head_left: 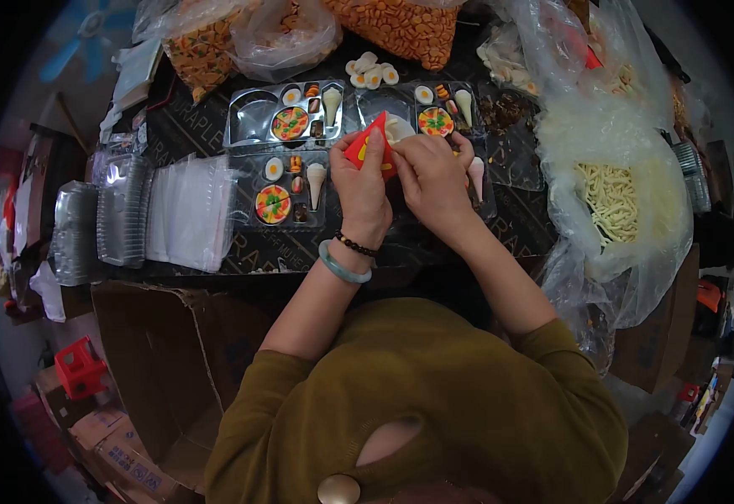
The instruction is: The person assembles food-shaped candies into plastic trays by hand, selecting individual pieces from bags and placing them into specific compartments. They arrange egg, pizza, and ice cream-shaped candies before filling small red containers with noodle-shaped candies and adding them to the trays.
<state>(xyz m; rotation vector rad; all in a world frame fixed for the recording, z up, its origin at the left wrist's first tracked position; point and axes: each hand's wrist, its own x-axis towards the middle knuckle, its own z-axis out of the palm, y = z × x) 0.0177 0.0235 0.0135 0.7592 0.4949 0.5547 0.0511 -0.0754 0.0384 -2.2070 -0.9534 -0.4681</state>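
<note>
1. Your left hand point(360, 186) and right hand point(434, 181) each pinched the red fry carton point(369, 143), held above the tray at 12 o'clock.
2. Three trays point(287, 113) at 11 o'clock already held eggs, pizzas and cones.
3. The tray under your hands point(484, 197) looked only partly filled.
4. Loose fries point(610, 202) waited in the bag at 2 o'clock on the table point(191, 126).
</note>
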